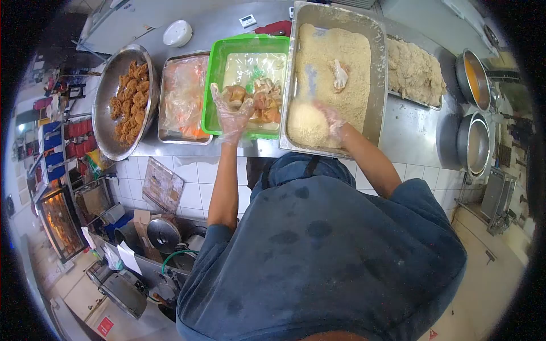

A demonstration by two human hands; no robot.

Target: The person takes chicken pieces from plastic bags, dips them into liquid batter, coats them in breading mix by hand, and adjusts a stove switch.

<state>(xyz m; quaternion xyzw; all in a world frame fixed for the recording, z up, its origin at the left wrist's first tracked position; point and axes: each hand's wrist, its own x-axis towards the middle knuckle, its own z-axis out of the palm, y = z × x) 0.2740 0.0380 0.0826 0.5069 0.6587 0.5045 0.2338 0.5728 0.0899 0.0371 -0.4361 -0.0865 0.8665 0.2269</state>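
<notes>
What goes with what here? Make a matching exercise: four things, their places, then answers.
1. Clear-gloved left hand
2. Clear-gloved right hand
3. Round metal bowl of browned pieces
4. Small round white container

A. Farthest left on the metal counter
B. At the mound of pale crumbs
C. Beyond the metal tray holding clear plastic
D. Over the green rectangular plastic tub

Pairs: 1-D; 2-B; 3-A; 4-C

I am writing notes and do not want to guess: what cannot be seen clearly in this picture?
All in the head view:
Right hand: motion blur hides its fingers and anything gripped, beside the crumbs.
Left hand: the hand itself hides whether it holds the piece of meat.
Steel tray: plastic wrap veils its contents.
White gadget: display too small to read.
</notes>
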